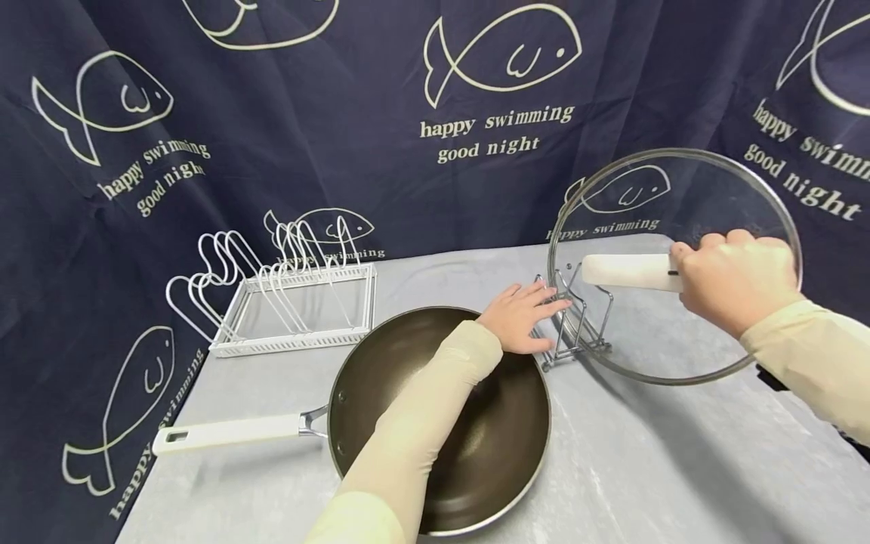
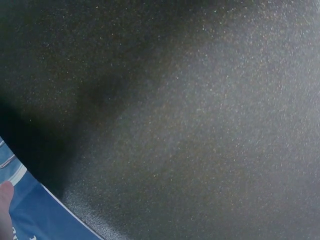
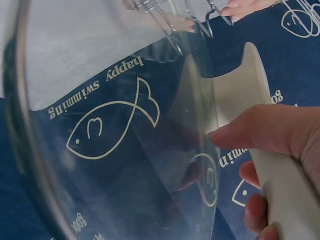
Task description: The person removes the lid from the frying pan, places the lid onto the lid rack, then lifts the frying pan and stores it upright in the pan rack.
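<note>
My right hand (image 1: 741, 279) grips the white handle (image 1: 632, 272) of a round glass lid (image 1: 686, 340), held upright on the right. In the right wrist view, the thumb and fingers wrap that handle (image 3: 290, 190) beside the clear glass. The lid's left edge overlaps a small chrome wire rack (image 1: 578, 332); whether it rests in the slots I cannot tell. Fingers spread and fairly straight, my left hand (image 1: 519, 317) lies at the rack's left side, over the far rim of a dark frying pan (image 1: 489, 453). The pan's interior (image 2: 190, 120) fills most of the left wrist view.
Behind the pan at left stands a white wire rack (image 1: 292, 344) with several upright loops. The pan's white handle (image 1: 231, 434) points left across the grey tabletop (image 1: 680, 483). A dark blue curtain (image 1: 381, 98) with fish drawings hangs behind and at the sides.
</note>
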A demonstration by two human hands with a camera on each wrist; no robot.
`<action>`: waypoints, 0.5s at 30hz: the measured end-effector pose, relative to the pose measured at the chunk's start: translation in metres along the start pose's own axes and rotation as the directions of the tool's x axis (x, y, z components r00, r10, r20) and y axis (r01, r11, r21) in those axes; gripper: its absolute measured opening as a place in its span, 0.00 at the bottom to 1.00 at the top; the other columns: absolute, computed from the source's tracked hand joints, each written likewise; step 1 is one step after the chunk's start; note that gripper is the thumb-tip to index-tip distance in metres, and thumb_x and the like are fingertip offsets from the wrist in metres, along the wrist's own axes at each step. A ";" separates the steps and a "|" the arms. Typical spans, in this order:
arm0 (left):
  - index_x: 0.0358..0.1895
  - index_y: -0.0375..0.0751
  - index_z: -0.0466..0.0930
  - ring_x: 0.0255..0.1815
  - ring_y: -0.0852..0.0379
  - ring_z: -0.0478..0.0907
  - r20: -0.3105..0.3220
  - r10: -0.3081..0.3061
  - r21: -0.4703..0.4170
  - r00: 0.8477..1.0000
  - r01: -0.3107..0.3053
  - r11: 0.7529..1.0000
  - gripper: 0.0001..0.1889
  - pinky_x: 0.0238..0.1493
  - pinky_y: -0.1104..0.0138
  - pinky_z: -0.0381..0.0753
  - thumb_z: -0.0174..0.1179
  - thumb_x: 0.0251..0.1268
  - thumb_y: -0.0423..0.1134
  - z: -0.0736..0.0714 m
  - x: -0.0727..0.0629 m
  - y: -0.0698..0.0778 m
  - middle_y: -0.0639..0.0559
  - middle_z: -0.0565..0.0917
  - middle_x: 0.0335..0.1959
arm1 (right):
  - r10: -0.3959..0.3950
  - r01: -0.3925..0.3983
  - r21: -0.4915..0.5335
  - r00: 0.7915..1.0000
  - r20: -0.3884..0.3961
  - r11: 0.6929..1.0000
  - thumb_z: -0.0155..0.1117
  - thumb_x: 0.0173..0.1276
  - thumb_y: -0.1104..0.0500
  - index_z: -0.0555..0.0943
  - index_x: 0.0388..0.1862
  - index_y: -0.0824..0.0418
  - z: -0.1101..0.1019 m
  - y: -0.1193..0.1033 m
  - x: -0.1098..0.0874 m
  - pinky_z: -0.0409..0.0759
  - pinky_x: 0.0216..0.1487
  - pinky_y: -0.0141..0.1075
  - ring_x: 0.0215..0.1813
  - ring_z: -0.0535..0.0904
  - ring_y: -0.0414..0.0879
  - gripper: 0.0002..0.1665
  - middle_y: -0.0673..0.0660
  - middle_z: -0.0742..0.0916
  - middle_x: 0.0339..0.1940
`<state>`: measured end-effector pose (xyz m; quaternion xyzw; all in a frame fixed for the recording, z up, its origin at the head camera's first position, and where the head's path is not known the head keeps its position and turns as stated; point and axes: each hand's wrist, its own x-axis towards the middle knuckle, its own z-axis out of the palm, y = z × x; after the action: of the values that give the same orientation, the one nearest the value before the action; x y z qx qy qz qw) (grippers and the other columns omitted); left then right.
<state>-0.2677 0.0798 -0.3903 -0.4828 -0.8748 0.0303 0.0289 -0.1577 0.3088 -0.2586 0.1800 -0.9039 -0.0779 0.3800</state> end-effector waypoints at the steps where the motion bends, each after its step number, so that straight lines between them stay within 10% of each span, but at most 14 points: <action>1: 0.75 0.62 0.51 0.76 0.56 0.47 0.001 0.000 -0.003 1.000 0.000 1.000 0.38 0.72 0.56 0.50 0.49 0.62 0.62 0.001 0.000 0.000 0.56 0.57 0.75 | 0.016 -0.016 -0.001 1.000 0.022 1.000 0.61 0.37 0.69 0.72 0.19 0.66 0.000 -0.001 0.001 0.57 0.09 0.50 0.15 0.65 0.62 0.08 0.62 0.70 0.11; 15: 0.75 0.62 0.51 0.76 0.55 0.47 0.008 -0.004 0.026 1.000 0.003 1.000 0.38 0.72 0.56 0.51 0.51 0.61 0.59 -0.001 0.000 0.000 0.56 0.58 0.74 | 0.088 -0.089 0.005 0.989 0.121 0.996 0.58 0.47 0.67 0.72 0.16 0.64 0.006 0.004 0.010 0.59 0.10 0.51 0.14 0.65 0.61 0.05 0.61 0.70 0.09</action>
<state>-0.2676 0.0800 -0.3894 -0.4807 -0.8752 0.0437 0.0317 -0.1695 0.3089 -0.2551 0.1365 -0.9327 -0.0671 0.3269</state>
